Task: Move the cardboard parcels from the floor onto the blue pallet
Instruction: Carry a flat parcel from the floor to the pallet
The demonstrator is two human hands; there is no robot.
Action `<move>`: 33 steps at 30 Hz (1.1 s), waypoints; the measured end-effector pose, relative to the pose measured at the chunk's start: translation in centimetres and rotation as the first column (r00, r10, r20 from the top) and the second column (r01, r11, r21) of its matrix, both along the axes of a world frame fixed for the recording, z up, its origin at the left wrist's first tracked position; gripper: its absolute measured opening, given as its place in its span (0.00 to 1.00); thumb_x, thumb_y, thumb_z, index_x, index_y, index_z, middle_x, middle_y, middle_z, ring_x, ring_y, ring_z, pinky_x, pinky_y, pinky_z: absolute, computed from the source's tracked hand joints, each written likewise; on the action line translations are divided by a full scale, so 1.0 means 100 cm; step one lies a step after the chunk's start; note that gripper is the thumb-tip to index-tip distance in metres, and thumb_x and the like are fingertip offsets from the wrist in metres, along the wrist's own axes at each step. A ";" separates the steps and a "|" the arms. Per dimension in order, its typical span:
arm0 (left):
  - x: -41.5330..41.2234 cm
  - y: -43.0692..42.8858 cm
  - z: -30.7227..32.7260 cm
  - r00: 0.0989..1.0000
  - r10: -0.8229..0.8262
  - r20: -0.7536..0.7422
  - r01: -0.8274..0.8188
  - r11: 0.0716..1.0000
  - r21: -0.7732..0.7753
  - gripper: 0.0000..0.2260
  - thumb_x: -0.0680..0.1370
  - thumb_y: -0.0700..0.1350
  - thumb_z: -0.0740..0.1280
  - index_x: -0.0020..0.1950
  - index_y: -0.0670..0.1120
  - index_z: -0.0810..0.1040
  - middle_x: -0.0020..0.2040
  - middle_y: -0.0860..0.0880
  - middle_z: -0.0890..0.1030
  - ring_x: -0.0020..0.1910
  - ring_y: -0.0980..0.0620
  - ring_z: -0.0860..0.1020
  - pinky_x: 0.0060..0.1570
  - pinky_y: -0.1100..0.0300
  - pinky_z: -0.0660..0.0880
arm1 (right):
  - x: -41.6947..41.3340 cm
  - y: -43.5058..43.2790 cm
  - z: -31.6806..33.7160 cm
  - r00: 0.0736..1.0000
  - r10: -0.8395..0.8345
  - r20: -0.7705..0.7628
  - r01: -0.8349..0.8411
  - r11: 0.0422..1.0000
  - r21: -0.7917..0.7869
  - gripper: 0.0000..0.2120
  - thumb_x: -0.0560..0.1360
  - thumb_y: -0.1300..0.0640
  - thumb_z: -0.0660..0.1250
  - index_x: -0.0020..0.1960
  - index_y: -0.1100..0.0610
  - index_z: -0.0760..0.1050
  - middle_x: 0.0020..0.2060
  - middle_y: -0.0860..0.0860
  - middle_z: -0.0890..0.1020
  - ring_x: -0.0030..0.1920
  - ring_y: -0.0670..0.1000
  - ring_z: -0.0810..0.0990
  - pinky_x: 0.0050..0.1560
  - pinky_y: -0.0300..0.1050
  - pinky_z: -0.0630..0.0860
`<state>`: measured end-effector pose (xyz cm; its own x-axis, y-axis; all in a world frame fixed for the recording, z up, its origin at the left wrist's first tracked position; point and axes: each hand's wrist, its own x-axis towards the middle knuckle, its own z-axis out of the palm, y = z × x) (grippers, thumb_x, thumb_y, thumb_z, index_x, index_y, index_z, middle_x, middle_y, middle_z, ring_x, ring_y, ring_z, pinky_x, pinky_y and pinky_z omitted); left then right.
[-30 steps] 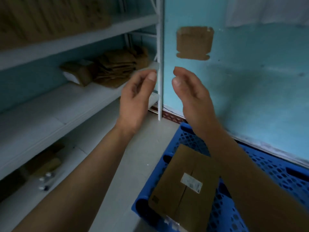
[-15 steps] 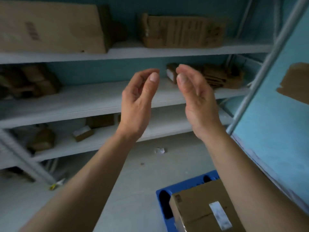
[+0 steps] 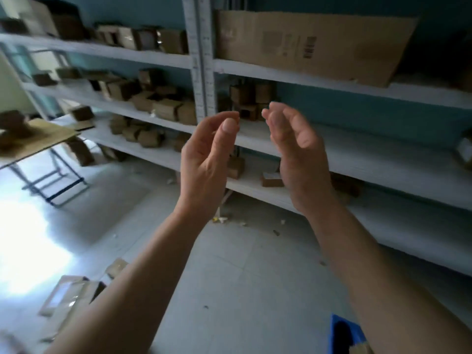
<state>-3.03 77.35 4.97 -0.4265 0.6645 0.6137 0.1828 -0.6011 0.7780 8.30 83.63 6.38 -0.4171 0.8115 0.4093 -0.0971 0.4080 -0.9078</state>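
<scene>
Lower left, on floor (image 3: 242, 277): cardboard parcels (image 3: 69, 295), lying flat, blurred. Centre, raised before shelves (image 3: 383, 159): left hand (image 3: 207, 162), grip slack, fingers loosely curled, nothing held. Just beside, not touching: right hand (image 3: 298, 159), grip likewise slack, empty. Bottom right edge: corner of blue pallet (image 3: 334, 335), well apart from parcels.

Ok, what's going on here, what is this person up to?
A person is loading cardboard parcels, which lie on the floor at lower left, onto the blue pallet; only its corner shows at bottom right. Right now the left hand and the right hand are raised in front of the shelves, empty, fingers loosely curled.
</scene>
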 end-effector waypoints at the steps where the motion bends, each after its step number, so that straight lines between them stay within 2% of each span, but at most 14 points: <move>1: -0.015 -0.015 0.002 0.999 0.039 0.012 -0.039 0.999 0.000 0.17 0.76 0.57 0.64 0.54 0.45 0.77 0.46 0.41 0.77 0.46 0.42 0.74 0.48 0.53 0.73 | -0.017 -0.011 0.001 0.999 0.044 -0.010 -0.044 0.999 -0.007 0.28 0.76 0.42 0.60 0.71 0.55 0.67 0.67 0.48 0.74 0.65 0.40 0.73 0.59 0.24 0.67; 4: -0.053 -0.059 0.007 0.989 0.149 0.015 -0.150 0.988 0.025 0.11 0.78 0.50 0.62 0.53 0.44 0.77 0.45 0.51 0.81 0.46 0.50 0.78 0.48 0.61 0.75 | -0.061 -0.044 0.003 0.985 0.173 -0.025 -0.174 0.985 -0.021 0.26 0.77 0.44 0.61 0.71 0.55 0.67 0.68 0.50 0.74 0.66 0.43 0.72 0.62 0.27 0.68; 6: -0.074 -0.089 0.007 0.977 0.212 0.003 -0.212 0.977 0.035 0.12 0.77 0.48 0.60 0.54 0.42 0.76 0.45 0.50 0.80 0.46 0.51 0.78 0.48 0.64 0.75 | -0.087 -0.065 0.002 0.972 0.234 -0.011 -0.234 0.972 -0.008 0.26 0.75 0.41 0.60 0.69 0.53 0.68 0.67 0.48 0.74 0.66 0.44 0.72 0.66 0.37 0.70; 7: -0.084 -0.104 0.006 0.969 0.248 0.000 -0.248 0.968 0.036 0.13 0.77 0.48 0.60 0.54 0.41 0.76 0.46 0.47 0.79 0.46 0.50 0.77 0.48 0.64 0.75 | -0.100 -0.076 0.002 0.965 0.260 -0.004 -0.260 0.965 -0.002 0.27 0.74 0.40 0.59 0.69 0.52 0.68 0.67 0.46 0.74 0.66 0.43 0.72 0.66 0.38 0.70; 11: -0.115 -0.160 0.004 0.921 0.391 -0.005 -0.390 0.920 0.024 0.14 0.77 0.49 0.60 0.55 0.42 0.76 0.48 0.45 0.78 0.49 0.48 0.78 0.51 0.62 0.75 | -0.145 -0.120 0.001 0.930 0.367 -0.013 -0.367 0.930 0.029 0.26 0.74 0.40 0.59 0.67 0.51 0.69 0.61 0.45 0.77 0.58 0.41 0.76 0.58 0.31 0.71; 14: -0.129 -0.196 0.003 0.860 0.510 0.005 -0.510 0.860 0.025 0.13 0.76 0.51 0.60 0.54 0.44 0.76 0.47 0.46 0.79 0.49 0.48 0.78 0.51 0.62 0.75 | -0.171 -0.151 0.000 0.878 0.477 -0.041 -0.477 0.879 0.016 0.23 0.75 0.41 0.61 0.66 0.52 0.70 0.61 0.45 0.77 0.61 0.42 0.76 0.61 0.35 0.73; 18: -0.135 -0.234 0.006 0.764 0.645 0.017 -0.645 0.763 0.035 0.15 0.76 0.52 0.61 0.54 0.43 0.77 0.47 0.49 0.81 0.50 0.49 0.79 0.52 0.60 0.75 | -0.192 -0.179 0.001 0.793 0.606 -0.053 -0.607 0.795 0.008 0.25 0.72 0.41 0.60 0.66 0.50 0.70 0.61 0.44 0.78 0.61 0.40 0.75 0.54 0.28 0.71; 21: -0.128 -0.251 0.006 0.696 0.717 0.023 -0.718 0.696 0.030 0.16 0.76 0.52 0.61 0.55 0.42 0.77 0.47 0.50 0.81 0.51 0.47 0.80 0.53 0.60 0.76 | -0.195 -0.192 0.001 0.741 0.671 -0.032 -0.670 0.742 0.023 0.27 0.72 0.40 0.60 0.67 0.50 0.70 0.63 0.44 0.77 0.62 0.40 0.75 0.60 0.33 0.70; 24: -0.116 -0.265 0.004 0.621 0.783 0.024 -0.783 0.621 0.017 0.16 0.77 0.52 0.60 0.56 0.42 0.77 0.50 0.48 0.81 0.55 0.45 0.80 0.54 0.62 0.75 | -0.193 -0.201 0.002 0.702 0.712 -0.025 -0.711 0.702 0.025 0.31 0.70 0.31 0.61 0.65 0.49 0.71 0.62 0.45 0.77 0.62 0.43 0.75 0.65 0.42 0.71; 26: -0.106 -0.275 0.002 0.582 0.813 0.016 -0.813 0.583 -0.005 0.16 0.77 0.51 0.60 0.56 0.42 0.76 0.51 0.46 0.81 0.56 0.44 0.79 0.56 0.60 0.75 | -0.190 -0.207 0.000 0.671 0.741 -0.033 -0.741 0.671 0.017 0.38 0.61 0.24 0.61 0.62 0.46 0.71 0.61 0.45 0.78 0.62 0.44 0.75 0.65 0.44 0.71; 28: -0.095 -0.286 -0.001 0.549 0.836 0.017 -0.836 0.549 -0.026 0.15 0.77 0.51 0.59 0.56 0.43 0.76 0.51 0.45 0.80 0.57 0.44 0.79 0.58 0.60 0.75 | -0.188 -0.213 -0.004 0.623 0.781 -0.051 -0.782 0.623 -0.016 0.38 0.61 0.26 0.62 0.63 0.48 0.71 0.61 0.46 0.78 0.63 0.44 0.75 0.65 0.43 0.71; 31: -0.078 -0.304 -0.008 0.468 0.883 0.010 -0.882 0.468 -0.056 0.16 0.77 0.52 0.59 0.57 0.43 0.76 0.52 0.45 0.80 0.56 0.45 0.79 0.57 0.61 0.74 | -0.186 -0.225 -0.016 0.535 0.843 -0.055 -0.845 0.532 -0.054 0.24 0.75 0.41 0.62 0.66 0.53 0.70 0.57 0.43 0.78 0.59 0.39 0.76 0.59 0.33 0.71; 33: -0.067 -0.316 -0.014 0.406 0.914 0.014 -0.911 0.405 -0.078 0.17 0.77 0.53 0.59 0.56 0.42 0.76 0.51 0.45 0.80 0.56 0.47 0.79 0.56 0.62 0.74 | -0.185 -0.234 -0.026 0.489 0.871 -0.052 -0.872 0.485 -0.073 0.17 0.78 0.48 0.61 0.64 0.53 0.70 0.54 0.41 0.78 0.56 0.37 0.76 0.56 0.30 0.72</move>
<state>-9.76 45.74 3.53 -0.8255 -0.1087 0.5538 0.5616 -0.0617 0.8251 -10.18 60.21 3.79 -0.9267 0.0634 0.3703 -0.3685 0.0395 -0.9288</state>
